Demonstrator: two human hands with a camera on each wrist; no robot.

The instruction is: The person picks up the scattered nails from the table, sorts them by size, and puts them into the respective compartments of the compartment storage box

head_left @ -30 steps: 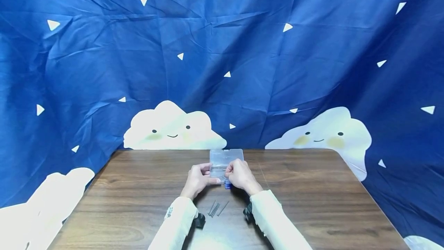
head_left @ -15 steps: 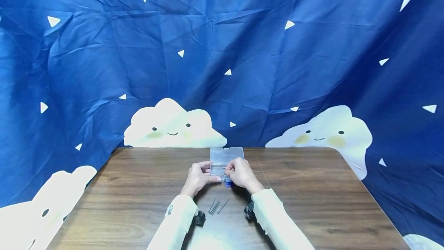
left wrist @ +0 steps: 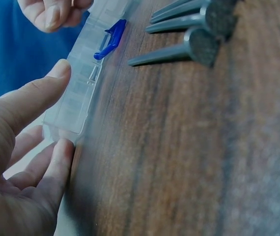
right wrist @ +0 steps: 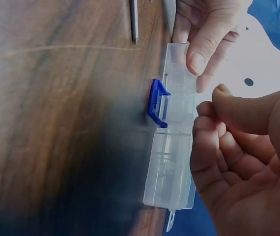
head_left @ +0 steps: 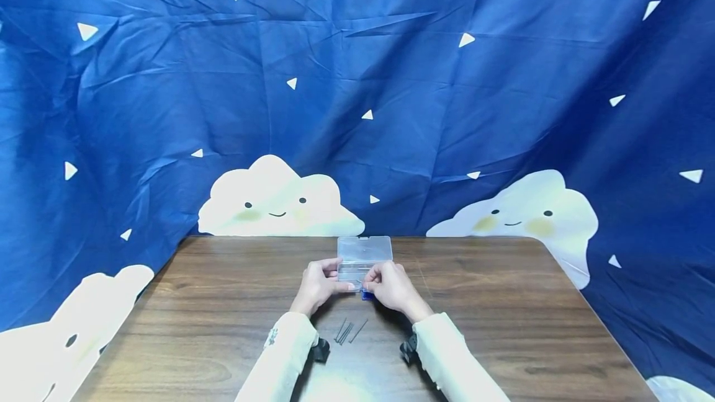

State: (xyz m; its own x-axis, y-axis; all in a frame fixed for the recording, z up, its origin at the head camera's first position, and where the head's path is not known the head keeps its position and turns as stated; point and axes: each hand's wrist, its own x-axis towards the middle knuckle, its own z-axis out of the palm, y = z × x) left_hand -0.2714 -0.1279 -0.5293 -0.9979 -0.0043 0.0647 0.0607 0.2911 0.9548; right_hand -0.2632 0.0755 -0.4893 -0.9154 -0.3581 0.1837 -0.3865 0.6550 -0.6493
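Note:
A clear plastic box (head_left: 349,273) lies on the table with its hinged lid (head_left: 365,249) raised at the back. Its blue latch (right wrist: 154,103) hangs off the front edge. My left hand (head_left: 319,285) grips the left end of the box, thumb over the front rim and fingers around the side (left wrist: 59,130). Above the right front part of the box is my right hand (head_left: 391,287), its fingers curled and thumb close to the index finger (right wrist: 206,110). Whether something thin sits between those fingertips is hidden. Several nails (head_left: 344,332) lie loose between my forearms.
The brown wooden table (head_left: 503,315) ends just behind the box. Beyond it hangs a blue cloth (head_left: 391,79) with white clouds and triangles. Black straps with cameras (head_left: 320,351) are on both wrists.
My right hand has shifted slightly toward the front edge of the box and to the right. My left hand keeps its grip on the box. The nails on the table lie as before.

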